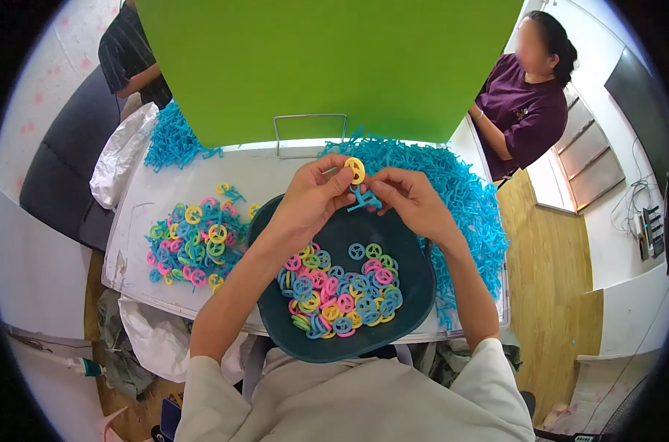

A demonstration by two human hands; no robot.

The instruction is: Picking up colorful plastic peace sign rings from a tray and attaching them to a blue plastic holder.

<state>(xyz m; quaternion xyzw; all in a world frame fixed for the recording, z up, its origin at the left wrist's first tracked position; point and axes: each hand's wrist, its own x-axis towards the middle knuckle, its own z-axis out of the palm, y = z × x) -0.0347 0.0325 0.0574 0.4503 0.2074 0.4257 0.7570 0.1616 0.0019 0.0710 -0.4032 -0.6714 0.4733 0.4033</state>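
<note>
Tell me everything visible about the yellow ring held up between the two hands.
The yellow ring is a small round wheel-like piece with spokes inside, of what looks like glossy plastic. It faces the camera, held above the far rim of the dark teal bowl. The left hand pinches its left edge with fingertips; the right hand meets it from the right and also holds a small blue plastic piece just below. It looks whole and matches the yellow rings lying in the bowl.

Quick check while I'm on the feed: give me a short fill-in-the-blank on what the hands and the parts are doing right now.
1. The left hand pinches a ____ wheel.
2. The right hand holds a small ____ plastic piece.
3. The loose wheels below the hands lie in a dark ____.

Missing words: yellow; blue; bowl
</note>
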